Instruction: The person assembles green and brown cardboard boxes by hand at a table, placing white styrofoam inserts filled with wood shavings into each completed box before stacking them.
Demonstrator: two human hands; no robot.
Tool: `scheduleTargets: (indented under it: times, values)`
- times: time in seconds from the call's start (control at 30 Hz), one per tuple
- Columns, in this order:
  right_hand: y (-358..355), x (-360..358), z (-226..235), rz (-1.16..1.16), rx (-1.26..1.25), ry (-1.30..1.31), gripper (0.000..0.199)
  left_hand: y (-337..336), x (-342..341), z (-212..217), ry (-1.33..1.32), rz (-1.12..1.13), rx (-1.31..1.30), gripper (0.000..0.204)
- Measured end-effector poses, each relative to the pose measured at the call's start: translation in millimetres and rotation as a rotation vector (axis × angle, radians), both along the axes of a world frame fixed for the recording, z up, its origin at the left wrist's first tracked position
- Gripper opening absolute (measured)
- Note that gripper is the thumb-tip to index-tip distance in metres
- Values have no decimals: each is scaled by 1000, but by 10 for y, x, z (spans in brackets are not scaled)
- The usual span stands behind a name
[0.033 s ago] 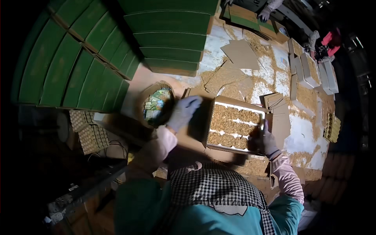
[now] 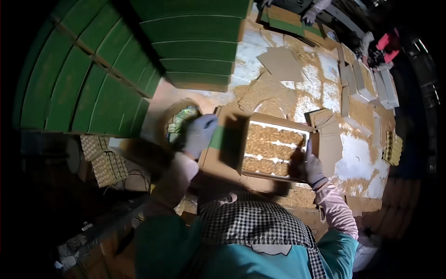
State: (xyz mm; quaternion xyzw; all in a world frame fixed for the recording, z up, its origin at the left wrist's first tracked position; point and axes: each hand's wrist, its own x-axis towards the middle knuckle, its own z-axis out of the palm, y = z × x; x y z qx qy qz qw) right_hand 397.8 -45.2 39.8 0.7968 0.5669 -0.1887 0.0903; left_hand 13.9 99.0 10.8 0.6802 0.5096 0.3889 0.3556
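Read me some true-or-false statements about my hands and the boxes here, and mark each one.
1. The right hand is at the open box's right side. True.
2. The left hand is inside the open box. False: it is outside, beside the round container.
3. Small packets lie in the round container. True.
4. The green boxes are stacked at the picture's right. False: they stand at the upper left.

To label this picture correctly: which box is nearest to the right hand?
The open box with brown filling: the right hand is at its right edge; the stacked green boxes are farther left.
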Motion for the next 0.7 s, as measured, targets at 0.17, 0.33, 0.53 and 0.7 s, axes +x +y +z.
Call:
scheduleTargets:
  times: [0.17,0.33,0.53,0.7]
  values:
    - [325,-314,-166,276,-100,-231,35,-29,-898,-393,1120,-23,462,23]
    - [238,-39,327,125,644,127,36,32,-952,-525,1120,-188,548,21]
    - [-350,1392,-756,-364,174,-108,104,219,-1419,-623,1117,-28,83,28]
    - [-653,1482,-1403,-237,184,-75,85,67,-1649,-249,1252,233,-118,37]
